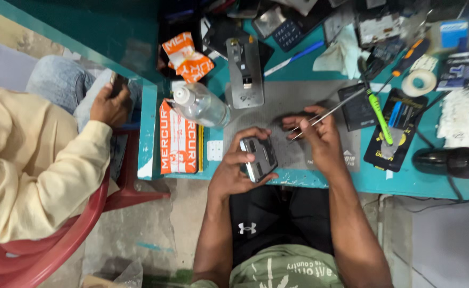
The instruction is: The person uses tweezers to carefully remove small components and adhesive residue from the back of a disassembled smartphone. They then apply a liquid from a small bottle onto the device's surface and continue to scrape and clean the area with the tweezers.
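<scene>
The left hand's point(233, 173) grip is closed round an opened phone point(259, 158), thumb on one edge and fingers on the other, holding it tilted just above the near edge of the table point(319, 178). The right hand point(319, 136) pinches metal tweezers point(327, 113) just beyond the phone, tips not quite touching it. One grey work mat point(282, 101) lies beneath. One clear plastic bottle point(201, 105) lies on its side to the left; its contents cannot be made out. A seated person's hand point(109, 106) holds another phone.
</scene>
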